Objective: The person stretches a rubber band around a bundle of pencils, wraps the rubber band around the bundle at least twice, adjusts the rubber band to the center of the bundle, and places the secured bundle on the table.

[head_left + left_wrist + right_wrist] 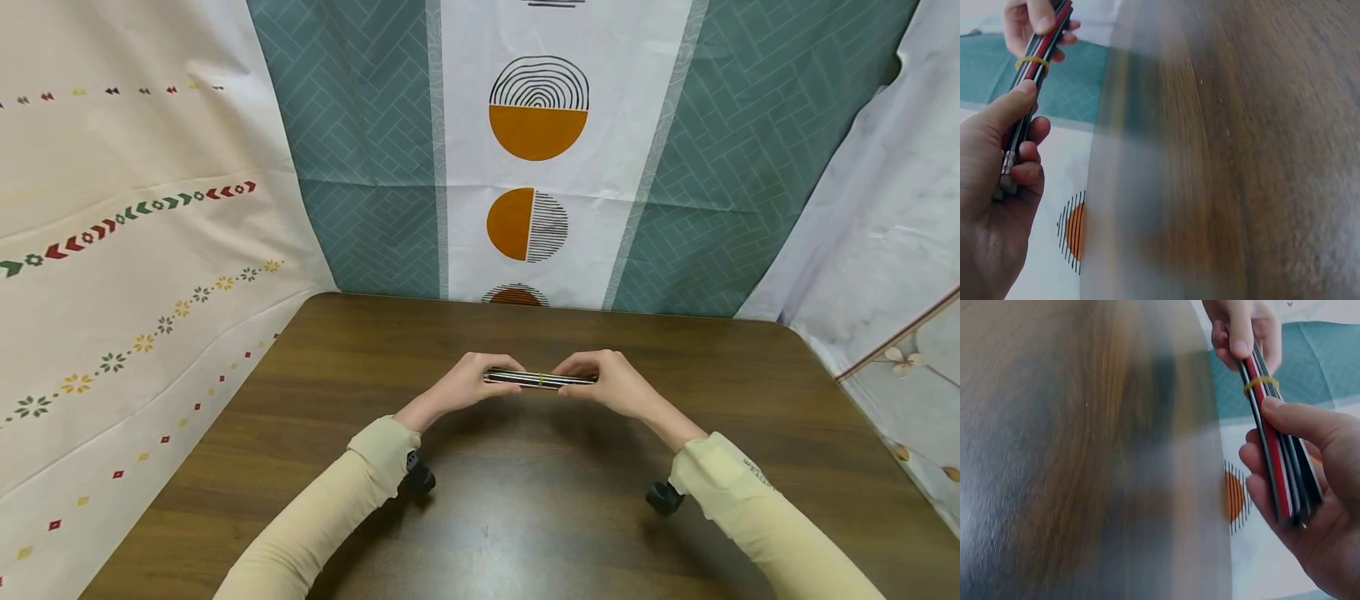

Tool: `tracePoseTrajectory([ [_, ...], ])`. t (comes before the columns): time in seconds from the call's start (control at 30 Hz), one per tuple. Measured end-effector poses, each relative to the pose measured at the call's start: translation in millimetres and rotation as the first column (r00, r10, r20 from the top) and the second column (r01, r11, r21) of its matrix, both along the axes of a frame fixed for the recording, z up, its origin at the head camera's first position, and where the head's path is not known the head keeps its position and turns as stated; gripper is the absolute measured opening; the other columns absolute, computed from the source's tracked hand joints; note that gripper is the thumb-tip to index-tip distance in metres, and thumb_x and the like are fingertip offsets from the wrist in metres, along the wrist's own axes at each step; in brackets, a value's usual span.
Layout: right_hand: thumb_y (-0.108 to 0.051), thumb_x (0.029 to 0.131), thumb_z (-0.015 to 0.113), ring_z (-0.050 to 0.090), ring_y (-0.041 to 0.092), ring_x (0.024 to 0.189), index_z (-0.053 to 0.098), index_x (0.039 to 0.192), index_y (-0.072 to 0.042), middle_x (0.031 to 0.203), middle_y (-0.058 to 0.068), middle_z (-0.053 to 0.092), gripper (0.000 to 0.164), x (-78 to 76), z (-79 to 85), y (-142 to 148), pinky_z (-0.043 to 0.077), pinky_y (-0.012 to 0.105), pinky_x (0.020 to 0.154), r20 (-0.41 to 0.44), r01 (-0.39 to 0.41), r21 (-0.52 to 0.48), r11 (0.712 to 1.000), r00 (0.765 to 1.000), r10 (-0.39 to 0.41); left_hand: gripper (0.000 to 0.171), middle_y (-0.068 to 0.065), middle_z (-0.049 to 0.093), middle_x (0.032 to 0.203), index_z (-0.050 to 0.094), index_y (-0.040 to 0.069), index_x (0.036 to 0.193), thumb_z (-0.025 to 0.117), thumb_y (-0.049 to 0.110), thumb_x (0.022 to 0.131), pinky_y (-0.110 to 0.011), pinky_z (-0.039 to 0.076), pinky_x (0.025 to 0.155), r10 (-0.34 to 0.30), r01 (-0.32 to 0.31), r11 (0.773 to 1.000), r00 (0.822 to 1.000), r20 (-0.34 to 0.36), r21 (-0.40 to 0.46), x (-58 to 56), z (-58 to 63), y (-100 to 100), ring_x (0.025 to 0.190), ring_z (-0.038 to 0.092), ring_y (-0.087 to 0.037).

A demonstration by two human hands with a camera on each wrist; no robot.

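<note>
A bundle of pencils (pixel 532 379), striped black, white and red, is held level above the table between both hands. A yellow rubber band (pixel 1032 63) circles its middle. The left hand (pixel 480 382) grips one end, where metal ferrules and erasers (pixel 1007 169) show in the left wrist view. At the other end, the right hand (pixel 609 383) holds the bundle, its thumb along the top close to the band in the right wrist view. Fingers of both hands curl beneath the pencils.
The brown wooden table (pixel 487 500) spreads below the hands. A teal and white patterned cloth (pixel 367 150) hangs behind its far edge, and light cloths hang at both sides. Black wrist cameras (pixel 663 498) sit under the rolled cuffs.
</note>
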State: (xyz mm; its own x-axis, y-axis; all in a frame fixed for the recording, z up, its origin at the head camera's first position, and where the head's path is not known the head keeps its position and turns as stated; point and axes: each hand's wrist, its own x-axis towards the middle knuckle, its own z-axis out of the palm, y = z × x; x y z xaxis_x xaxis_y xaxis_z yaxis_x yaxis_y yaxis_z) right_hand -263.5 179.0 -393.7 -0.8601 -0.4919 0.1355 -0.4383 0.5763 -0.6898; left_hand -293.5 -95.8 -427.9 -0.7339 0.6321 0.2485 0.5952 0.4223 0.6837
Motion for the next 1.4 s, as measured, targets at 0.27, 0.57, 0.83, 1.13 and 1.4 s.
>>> tracePoseTrajectory([
  [0.27,-0.027,0.087,0.076,0.064,0.013,0.081,0.073,0.117,-0.018,0.099,0.001,0.077,0.031,1.8,-3.9,11,0.05,0.026,0.072,0.06,0.01,0.022,1.0,0.998,-0.011,0.029,0.002,0.074,0.109,0.07,0.019,0.119,0.072,0.026,0.091,-0.024,0.048,0.08,-0.001,0.001,1.0,1.0,-0.007,0.001,-0.3,-2.6,-8,0.087,0.06,-0.009],
  [0.57,-0.024,0.093,0.069,0.073,0.033,0.086,0.068,0.124,-0.005,0.1,0.021,0.074,0.036,0.4,-15.9,17,0.059,0.042,0.078,0.172,-0.039,-0.083,0.996,0.984,0.053,0.033,0.0,0.073,0.113,0.069,0.019,0.124,0.071,0.024,0.091,-0.022,0.048,0.078,-0.04,0.041,0.999,0.998,-0.054,0.011,-1.6,-9.0,-8,0.088,0.06,-0.009],
  [0.83,-0.024,0.086,0.077,0.066,0.007,0.089,0.071,0.122,-0.019,0.109,0.002,0.074,0.037,3.6,-23.7,29,0.051,0.024,0.079,0.04,0.0,-0.008,1.0,0.999,0.0,0.034,0.0,0.067,0.101,0.069,0.019,0.125,0.071,0.025,0.091,-0.022,0.041,0.067,0.028,-0.028,1.0,0.998,-0.05,-0.002,-4.5,-11.2,-16,0.075,0.047,-0.01],
  [1.13,-0.028,0.084,0.079,0.052,0.007,0.072,0.075,0.113,-0.02,0.093,-0.006,0.071,0.03,6.7,-30.8,34,0.043,0.023,0.063,-0.003,0.021,0.053,0.998,1.0,-0.021,0.026,0.0,0.067,0.099,0.074,0.018,0.114,0.075,0.022,0.088,-0.021,0.042,0.063,0.072,-0.073,0.997,0.996,-0.058,-0.024,-4.2,-14.0,-22,0.07,0.047,-0.009],
  [1.4,-0.028,0.085,0.078,0.056,0.007,0.074,0.076,0.112,-0.016,0.095,-0.002,0.073,0.03,4.4,-40.1,33,0.047,0.022,0.066,0.0,0.064,0.074,0.995,0.998,-0.064,0.024,0.0,0.07,0.102,0.075,0.017,0.11,0.076,0.02,0.087,-0.021,0.041,0.065,0.104,-0.11,0.992,0.991,-0.083,-0.068,-3.7,-19.3,-16,0.071,0.047,-0.008],
])
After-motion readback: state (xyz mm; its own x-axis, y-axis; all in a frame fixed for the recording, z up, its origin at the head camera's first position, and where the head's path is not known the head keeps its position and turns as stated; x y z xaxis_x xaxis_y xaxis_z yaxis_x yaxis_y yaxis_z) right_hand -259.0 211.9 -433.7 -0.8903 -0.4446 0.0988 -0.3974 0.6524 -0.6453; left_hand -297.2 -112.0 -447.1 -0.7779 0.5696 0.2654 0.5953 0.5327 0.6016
